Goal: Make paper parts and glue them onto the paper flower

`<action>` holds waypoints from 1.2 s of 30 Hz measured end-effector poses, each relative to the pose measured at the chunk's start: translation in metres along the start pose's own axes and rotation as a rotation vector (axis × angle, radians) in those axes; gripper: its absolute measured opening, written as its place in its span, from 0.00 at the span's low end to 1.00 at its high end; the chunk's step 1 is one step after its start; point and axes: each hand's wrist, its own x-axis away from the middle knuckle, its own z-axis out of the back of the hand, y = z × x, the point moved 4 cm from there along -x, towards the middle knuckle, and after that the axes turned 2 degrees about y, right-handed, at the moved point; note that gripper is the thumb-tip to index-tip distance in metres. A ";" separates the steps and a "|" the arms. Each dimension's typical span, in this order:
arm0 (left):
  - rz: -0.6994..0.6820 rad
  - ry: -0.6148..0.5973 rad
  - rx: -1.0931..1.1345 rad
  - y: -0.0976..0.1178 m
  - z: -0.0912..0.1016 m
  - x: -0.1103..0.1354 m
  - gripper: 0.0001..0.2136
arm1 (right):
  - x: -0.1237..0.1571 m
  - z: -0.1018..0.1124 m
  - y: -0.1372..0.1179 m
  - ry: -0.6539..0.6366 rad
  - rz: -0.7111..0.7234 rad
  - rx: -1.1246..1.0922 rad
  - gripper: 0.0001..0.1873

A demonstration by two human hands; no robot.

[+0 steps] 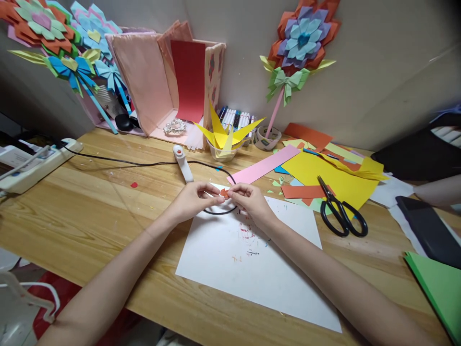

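Note:
Between my two hands is a small folded piece of orange paper [224, 193], pinched by the fingertips from both sides. My left hand [197, 198] is closed on its left edge, and my right hand [249, 201] grips the right edge. Both are raised over the top of a white sheet of paper [288, 283] that carries smudges of red, orange and dark colour. A black cable [216, 213] loops around beneath the hands. Just behind my left hand lies a white hot glue gun [183, 166]. The fine folds of the orange paper are too small to make out.
Black-handled scissors [344, 214] lie at right beside yellow paper [324, 175] and coloured scraps. A phone [428, 230] and green paper [437, 283] are further right. Yellow paper spikes [226, 132], markers [236, 117], a pink box [140, 77] and a paper flower [302, 38] stand behind.

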 end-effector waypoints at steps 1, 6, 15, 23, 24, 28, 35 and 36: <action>0.001 0.012 -0.004 0.000 -0.002 0.001 0.20 | 0.000 -0.001 0.001 0.011 -0.011 -0.042 0.12; 0.002 0.086 0.037 0.004 -0.008 0.003 0.19 | 0.005 -0.008 0.001 0.022 -0.025 -0.235 0.12; -0.022 0.149 0.243 0.009 -0.011 0.007 0.12 | 0.013 -0.018 0.001 0.065 -0.070 -0.359 0.14; -0.103 0.239 0.148 0.012 -0.007 0.008 0.08 | 0.015 -0.007 -0.025 0.156 0.361 0.120 0.12; -0.104 0.237 0.112 0.012 -0.007 0.008 0.07 | 0.016 -0.005 -0.030 0.164 0.442 0.195 0.12; -0.129 0.216 -0.039 0.013 -0.009 0.010 0.05 | 0.019 -0.003 -0.040 0.109 0.631 0.390 0.09; -0.159 0.228 -0.085 0.013 -0.008 0.010 0.03 | 0.018 -0.003 -0.039 0.068 0.722 0.466 0.07; -0.158 0.225 -0.083 0.013 -0.008 0.010 0.03 | 0.018 -0.003 -0.039 0.070 0.713 0.469 0.07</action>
